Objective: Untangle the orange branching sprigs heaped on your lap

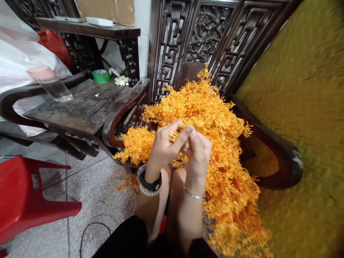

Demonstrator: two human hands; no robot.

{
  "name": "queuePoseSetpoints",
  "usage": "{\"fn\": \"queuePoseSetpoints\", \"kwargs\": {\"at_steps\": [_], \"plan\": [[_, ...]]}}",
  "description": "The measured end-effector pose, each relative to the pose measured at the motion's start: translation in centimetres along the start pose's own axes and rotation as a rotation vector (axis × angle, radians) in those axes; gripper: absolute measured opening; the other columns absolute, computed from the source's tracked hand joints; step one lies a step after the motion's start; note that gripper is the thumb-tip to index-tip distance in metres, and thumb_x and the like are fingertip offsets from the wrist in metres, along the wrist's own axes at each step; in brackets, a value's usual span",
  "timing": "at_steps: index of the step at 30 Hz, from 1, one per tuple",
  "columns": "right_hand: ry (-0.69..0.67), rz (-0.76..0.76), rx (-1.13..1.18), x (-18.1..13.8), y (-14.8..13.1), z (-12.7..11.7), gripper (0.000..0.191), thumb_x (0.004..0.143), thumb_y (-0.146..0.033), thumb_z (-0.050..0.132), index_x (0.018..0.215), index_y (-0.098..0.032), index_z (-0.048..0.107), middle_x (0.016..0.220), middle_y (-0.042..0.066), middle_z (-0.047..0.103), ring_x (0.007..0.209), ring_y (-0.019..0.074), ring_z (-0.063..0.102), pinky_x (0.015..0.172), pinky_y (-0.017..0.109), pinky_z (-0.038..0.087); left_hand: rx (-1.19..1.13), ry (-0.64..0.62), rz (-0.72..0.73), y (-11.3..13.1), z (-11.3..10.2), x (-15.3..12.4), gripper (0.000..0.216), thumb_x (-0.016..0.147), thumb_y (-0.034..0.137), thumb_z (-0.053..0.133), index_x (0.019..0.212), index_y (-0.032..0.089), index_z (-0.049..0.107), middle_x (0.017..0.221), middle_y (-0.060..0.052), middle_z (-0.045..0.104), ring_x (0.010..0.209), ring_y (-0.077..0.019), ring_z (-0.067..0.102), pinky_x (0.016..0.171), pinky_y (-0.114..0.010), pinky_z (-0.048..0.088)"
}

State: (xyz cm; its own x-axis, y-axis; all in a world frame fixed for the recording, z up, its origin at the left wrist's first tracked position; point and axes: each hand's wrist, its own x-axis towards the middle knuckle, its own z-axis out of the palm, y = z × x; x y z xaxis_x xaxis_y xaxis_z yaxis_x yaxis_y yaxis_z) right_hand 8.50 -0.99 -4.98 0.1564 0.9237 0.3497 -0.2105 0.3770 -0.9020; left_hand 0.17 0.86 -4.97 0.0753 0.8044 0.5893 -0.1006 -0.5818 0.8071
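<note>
My left hand (166,145) and my right hand (198,152) meet in front of me, above my knees, with fingertips pinched together. Between them shows a small, blurred piece of an orange plastic flower sprig (185,124); the fingers hide most of it. Behind and to the right of the hands rises a big heap of orange plastic flower sprigs (204,104), piled on a dark wooden chair (285,168) and spilling down its front. A smaller bunch (137,143) lies left of my left hand.
A dark side table (80,104) at left holds green tape (101,76), a bottle (55,86) and pale flower bits (121,80). A red plastic stool (29,197) stands at lower left. Fallen orange bits (127,182) and a black cable (94,224) lie on the floor.
</note>
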Motion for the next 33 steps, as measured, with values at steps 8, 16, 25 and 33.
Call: {"fn": "queuePoseSetpoints", "kwargs": {"at_steps": [8,16,25,33], "plan": [[-0.278,0.004,0.385,-0.7,-0.2,0.1,0.051,0.083,-0.031,0.052,0.046,-0.017,0.019,0.038,-0.009,0.014,0.032,0.0010,0.011,0.033,0.019,0.009,-0.580,0.110,-0.204,0.0,1.5,0.0,0.048,0.081,0.044,0.055,0.051,0.017,0.029,0.048,0.006,0.024,0.043,-0.0050,0.022,0.040,-0.022,0.020],[-0.475,-0.232,0.580,-0.7,1.0,0.0,0.048,0.083,-0.024,0.048,0.045,-0.018,0.019,0.034,-0.010,0.012,0.025,0.0006,0.008,0.028,0.018,0.010,-0.479,0.023,-0.312,1.7,0.4,-0.3,0.045,0.087,0.045,0.040,0.050,0.025,0.025,0.046,0.007,0.016,0.039,-0.0096,0.015,0.033,-0.024,0.020],[-0.290,-0.118,0.292,-0.7,1.0,-1.8,0.049,0.076,-0.034,0.054,0.044,-0.018,0.021,0.036,-0.008,0.015,0.032,0.0036,0.015,0.037,0.022,0.016,-0.874,-0.001,-0.350,0.1,-0.1,0.5,0.046,0.087,0.043,0.045,0.051,0.017,0.034,0.047,0.005,0.023,0.039,-0.0048,0.023,0.035,-0.016,0.022],[-0.227,-0.047,0.128,-1.1,0.6,-2.8,0.041,0.082,-0.027,0.052,0.050,-0.017,0.029,0.047,-0.007,0.020,0.041,0.0039,0.017,0.041,0.022,0.013,-0.537,0.084,-0.210,-0.3,-0.3,0.1,0.020,0.087,0.036,0.049,0.094,0.022,0.062,0.073,0.000,0.052,0.053,-0.0064,0.043,0.048,-0.020,0.037]]}}
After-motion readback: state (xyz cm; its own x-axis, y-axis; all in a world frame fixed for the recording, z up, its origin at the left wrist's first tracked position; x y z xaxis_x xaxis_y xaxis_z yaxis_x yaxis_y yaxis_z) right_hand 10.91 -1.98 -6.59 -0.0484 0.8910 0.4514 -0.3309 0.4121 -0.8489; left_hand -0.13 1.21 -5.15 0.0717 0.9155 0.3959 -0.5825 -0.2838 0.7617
